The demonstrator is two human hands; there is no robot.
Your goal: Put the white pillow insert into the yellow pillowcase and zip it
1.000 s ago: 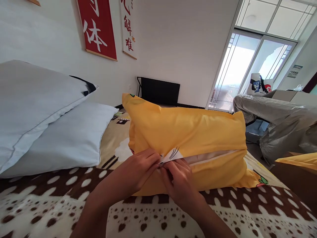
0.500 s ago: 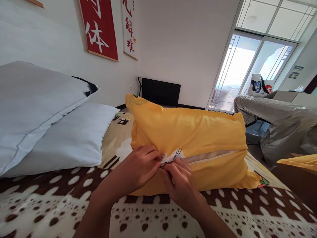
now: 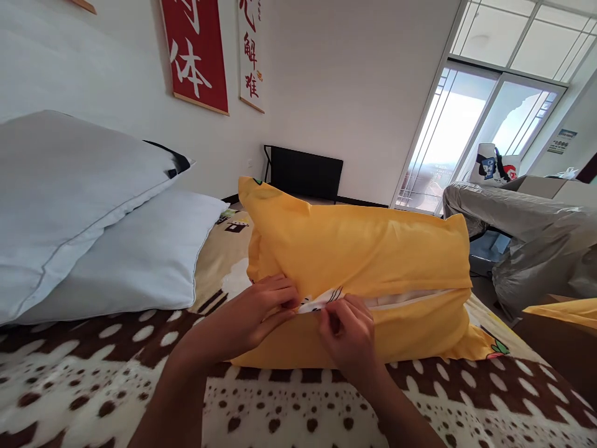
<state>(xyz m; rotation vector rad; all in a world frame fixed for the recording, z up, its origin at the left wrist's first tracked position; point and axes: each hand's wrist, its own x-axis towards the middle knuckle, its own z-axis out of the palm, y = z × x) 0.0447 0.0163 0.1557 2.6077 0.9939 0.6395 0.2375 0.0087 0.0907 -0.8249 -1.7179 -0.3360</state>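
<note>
A plump yellow pillowcase (image 3: 387,242) with a pillow inside lies on the bed, a long slit running across its near side. My left hand (image 3: 263,314) pinches the fabric at the slit's left part. Just to its right, my right hand (image 3: 349,326) is closed, thumb against fingers, at what looks like the zipper; any pull tab is hidden in the fingers. Between the hands shows a small white printed patch (image 3: 312,305) with black lines. Right of my right hand the slit gapes, and pale inner cloth (image 3: 405,298) shows through.
Two white pillows (image 3: 140,261) are stacked at the left. A brown and cream patterned blanket (image 3: 270,404) covers the bed's near part. At the right, yellow cloth (image 3: 564,309) lies over a brown box, with plastic-wrapped furniture (image 3: 536,218) behind. A black screen (image 3: 305,174) stands by the wall.
My right hand has slid a little to the right along the slit, away from my left hand, which keeps its pinch. More of the white patch shows between them.
</note>
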